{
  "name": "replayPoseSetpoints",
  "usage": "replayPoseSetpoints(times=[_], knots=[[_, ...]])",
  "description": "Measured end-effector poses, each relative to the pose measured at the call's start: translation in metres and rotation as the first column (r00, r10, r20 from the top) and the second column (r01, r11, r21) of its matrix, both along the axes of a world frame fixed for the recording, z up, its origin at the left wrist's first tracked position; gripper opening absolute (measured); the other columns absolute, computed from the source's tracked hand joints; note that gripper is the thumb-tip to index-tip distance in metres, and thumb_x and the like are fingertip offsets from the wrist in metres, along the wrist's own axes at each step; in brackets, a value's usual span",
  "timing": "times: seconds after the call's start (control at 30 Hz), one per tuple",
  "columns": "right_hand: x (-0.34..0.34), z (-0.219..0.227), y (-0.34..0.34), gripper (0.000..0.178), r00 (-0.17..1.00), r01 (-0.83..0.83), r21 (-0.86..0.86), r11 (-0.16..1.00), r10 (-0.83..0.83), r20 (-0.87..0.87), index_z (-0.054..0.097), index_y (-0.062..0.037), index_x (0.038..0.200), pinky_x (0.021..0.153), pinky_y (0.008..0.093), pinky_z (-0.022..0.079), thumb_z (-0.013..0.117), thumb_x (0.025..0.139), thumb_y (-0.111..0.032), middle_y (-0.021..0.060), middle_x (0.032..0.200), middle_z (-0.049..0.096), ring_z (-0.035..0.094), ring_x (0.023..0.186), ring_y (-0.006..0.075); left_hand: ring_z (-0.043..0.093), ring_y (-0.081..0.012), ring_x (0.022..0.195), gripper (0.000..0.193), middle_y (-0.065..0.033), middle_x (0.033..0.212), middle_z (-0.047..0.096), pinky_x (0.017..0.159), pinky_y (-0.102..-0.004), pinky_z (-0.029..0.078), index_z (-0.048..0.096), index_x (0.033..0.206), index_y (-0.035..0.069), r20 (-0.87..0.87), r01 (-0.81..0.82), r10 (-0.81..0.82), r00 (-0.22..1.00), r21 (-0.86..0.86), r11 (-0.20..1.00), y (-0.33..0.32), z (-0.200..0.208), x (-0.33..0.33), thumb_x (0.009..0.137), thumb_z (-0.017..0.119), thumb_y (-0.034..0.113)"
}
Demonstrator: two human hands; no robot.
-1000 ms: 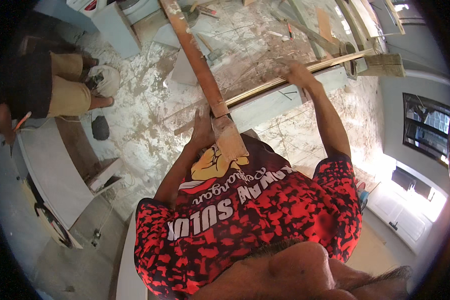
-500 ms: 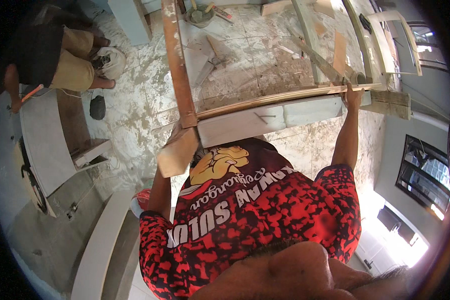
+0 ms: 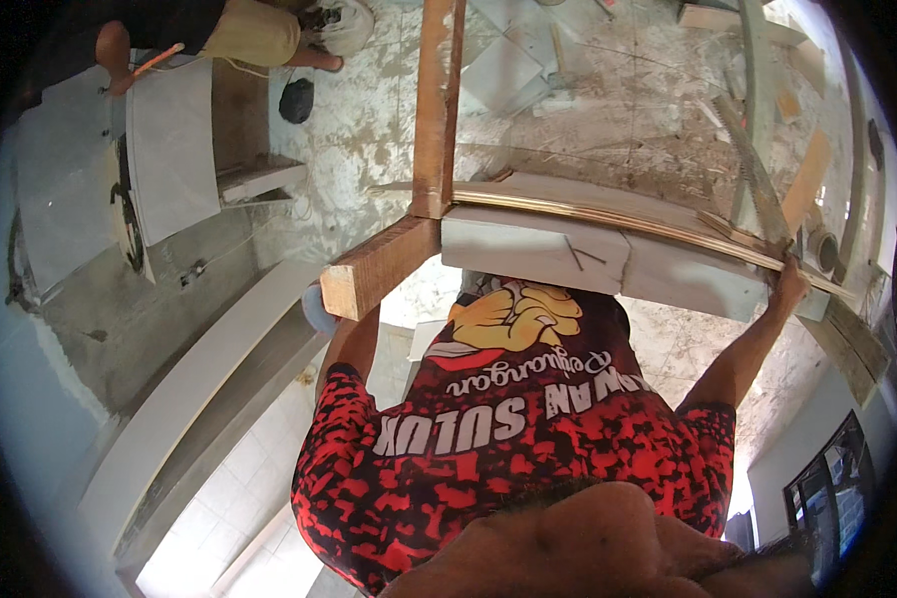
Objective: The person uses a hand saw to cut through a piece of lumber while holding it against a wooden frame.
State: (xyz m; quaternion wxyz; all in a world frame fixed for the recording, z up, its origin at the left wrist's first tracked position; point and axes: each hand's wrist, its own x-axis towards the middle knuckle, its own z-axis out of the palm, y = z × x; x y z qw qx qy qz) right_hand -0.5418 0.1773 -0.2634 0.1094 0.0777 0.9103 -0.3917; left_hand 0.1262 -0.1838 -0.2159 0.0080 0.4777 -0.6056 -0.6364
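Observation:
A long brown wooden beam (image 3: 434, 110) runs from the top of the view down to a cut end (image 3: 369, 274) in front of my chest. My left forearm (image 3: 354, 344) reaches up under that end; the hand itself is hidden behind the beam and appears to grip it. My right hand (image 3: 789, 286) is stretched out to the right and closed on the end of a thin, pale wooden strip (image 3: 618, 217). The strip lies along the top edge of a white slab (image 3: 528, 251) that crosses below the beam.
Another person crouches at the top left (image 3: 259, 30) over a grey tile (image 3: 169, 140), holding an orange pencil (image 3: 154, 60). Loose planks (image 3: 802, 184), offcuts and rubble cover the rough floor. A white ledge (image 3: 199, 399) runs along the left, and a dark window (image 3: 832, 488) is at the lower right.
The beam has swung from a slant to nearly upright in the view, and its cut end has moved left. My right hand has slid further right along the strip.

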Motion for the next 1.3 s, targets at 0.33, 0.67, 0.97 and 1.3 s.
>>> replayPoseSetpoints(times=[0.33, 0.67, 0.97, 1.3], knots=[[0.000, -0.025, 0.019, 0.021, 0.997, 0.033, -0.423, 0.906, -0.062, -0.054, 0.056, 0.0046, 0.090, 0.068, 0.0380, 0.055, 0.062, 0.080, -0.013, 0.0089, 0.081, 0.053, 0.059, 0.073, 0.0221, 0.038, -0.0246, 0.123, 0.050, -0.0144, 0.134, 0.042, 0.105, -0.0376, 0.023, 0.035, 0.136, 0.003, -0.159, -0.135, 0.183, 0.970, 0.270, 0.953, -0.008, 0.016, -0.024, 0.093, 0.045, 0.027], [-0.016, -0.035, 0.027, 0.023, 0.985, 0.147, -0.355, 0.923, -0.102, 0.141, 0.062, 0.0004, 0.087, 0.061, 0.0325, 0.050, 0.062, 0.082, -0.022, 0.0052, 0.076, 0.052, 0.057, 0.070, 0.0202, 0.044, -0.0227, 0.119, 0.049, -0.0120, 0.131, 0.045, 0.103, -0.0345, 0.030, 0.035, 0.136, 0.003, -0.342, -0.136, 0.392, 0.854, 0.580, 0.803, -0.012, 0.049, -0.041, 0.094, 0.045, 0.027], [-0.017, -0.028, 0.023, 0.042, 0.976, 0.089, -0.341, 0.936, -0.014, 0.217, 0.050, 0.0101, 0.113, 0.080, 0.0419, 0.051, 0.055, 0.083, -0.019, 0.0172, 0.108, 0.052, 0.057, 0.096, 0.0293, 0.053, -0.0170, 0.095, 0.041, -0.0119, 0.108, 0.056, 0.081, -0.0313, 0.045, 0.046, 0.126, 0.000, -0.061, -0.090, 0.100, 0.993, 0.149, 0.985, -0.042, 0.006, -0.046, 0.098, 0.037, 0.029], [-0.003, -0.030, 0.011, 0.036, 0.996, -0.001, -0.031, 1.000, 0.003, 0.086, 0.055, 0.0035, 0.112, 0.073, 0.0397, 0.054, 0.052, 0.086, -0.021, 0.0178, 0.106, 0.056, 0.060, 0.088, 0.0278, 0.057, -0.0201, 0.082, 0.041, -0.0119, 0.095, 0.060, 0.075, -0.0323, 0.046, 0.054, 0.106, -0.002, -0.112, -0.205, 0.222, 0.969, 0.146, 0.968, -0.026, -0.064, -0.051, 0.098, 0.037, 0.035]])
